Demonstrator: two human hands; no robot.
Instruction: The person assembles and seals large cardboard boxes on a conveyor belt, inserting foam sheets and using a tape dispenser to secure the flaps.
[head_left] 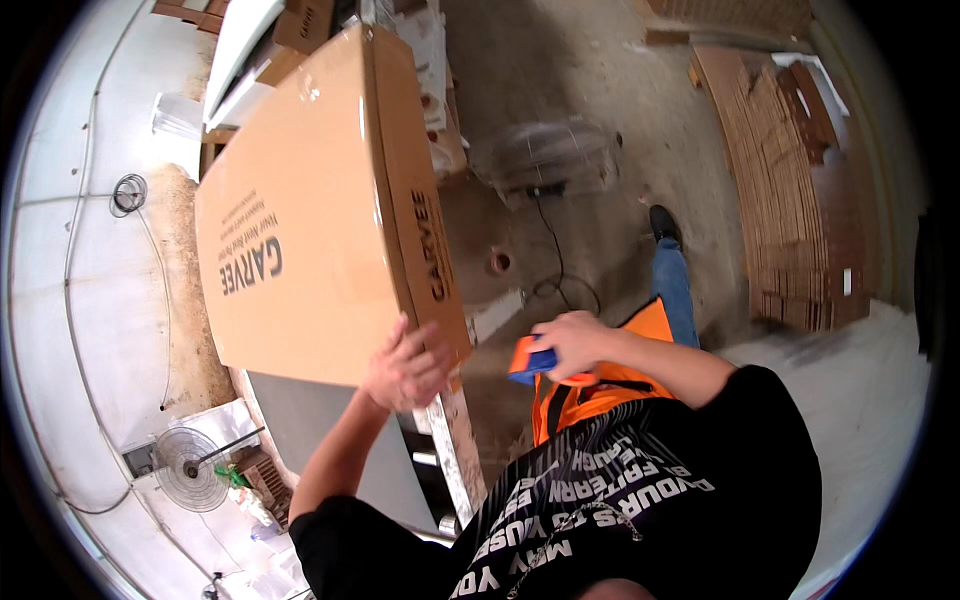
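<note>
A large flat brown cardboard box [310, 240] lies on the work surface to my left, with clear tape shining along its long edge. At its near right corner is my left hand [408, 368], fingers stretched out and somewhat blurred; it appears to rest against the cardboard without gripping it. My right hand [575, 345] is closed around an orange-and-blue tape dispenser [530, 360], held in front of my body and apart from the box. Part of the dispenser is hidden by my fingers. An orange apron [645, 325] hangs at my waist.
Flattened cardboard sheets [790, 220] are piled at the right. A plastic-wrapped bundle [550, 160] and a dark cable [560, 260] lie on the floor ahead. A grey panel [330, 420] shows below the box. A wire-caged fan [190, 468] stands at the lower left.
</note>
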